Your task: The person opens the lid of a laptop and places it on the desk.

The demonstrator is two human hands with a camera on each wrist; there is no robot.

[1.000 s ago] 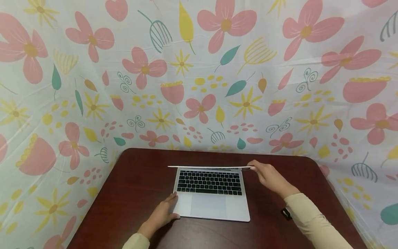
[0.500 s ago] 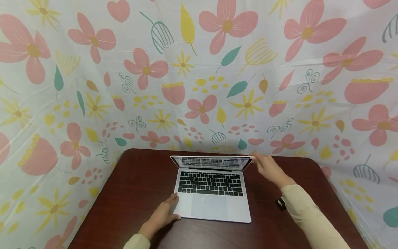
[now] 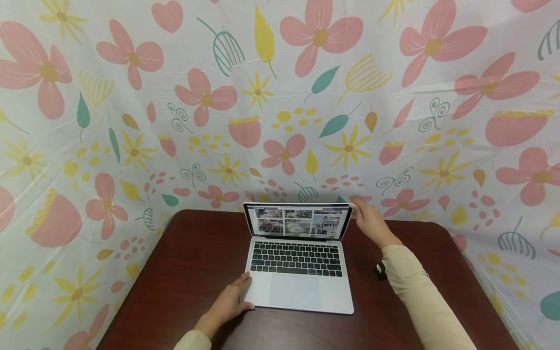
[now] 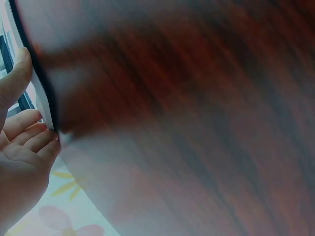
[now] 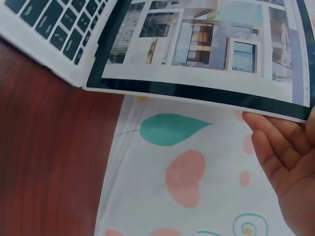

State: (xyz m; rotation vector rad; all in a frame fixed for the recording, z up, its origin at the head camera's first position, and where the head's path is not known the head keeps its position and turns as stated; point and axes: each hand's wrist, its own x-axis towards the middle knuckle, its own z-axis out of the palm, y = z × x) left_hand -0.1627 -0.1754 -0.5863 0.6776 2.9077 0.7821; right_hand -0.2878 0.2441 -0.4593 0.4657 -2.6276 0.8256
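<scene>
A silver laptop (image 3: 297,291) sits on the table with its lid raised and the screen (image 3: 299,221) lit with several pictures. My right hand (image 3: 372,223) pinches the lid's upper right corner. In the right wrist view, the fingers (image 5: 275,147) lie behind the screen's edge, and part of the thumb is cut off by the frame. My left hand (image 3: 229,299) holds the base at its front left corner. The left wrist view shows that hand (image 4: 24,157) with thumb and fingers about the laptop's edge (image 4: 43,103).
The dark red-brown table (image 3: 188,257) has rounded far corners. A flower-printed cloth (image 3: 280,107) hangs close behind the table and along both sides. A small black device (image 3: 379,271) shows under the right forearm.
The lid has swung up and back from nearly level, bringing the screen into sight. My right hand has moved along with its corner; the left hand keeps its place at the base.
</scene>
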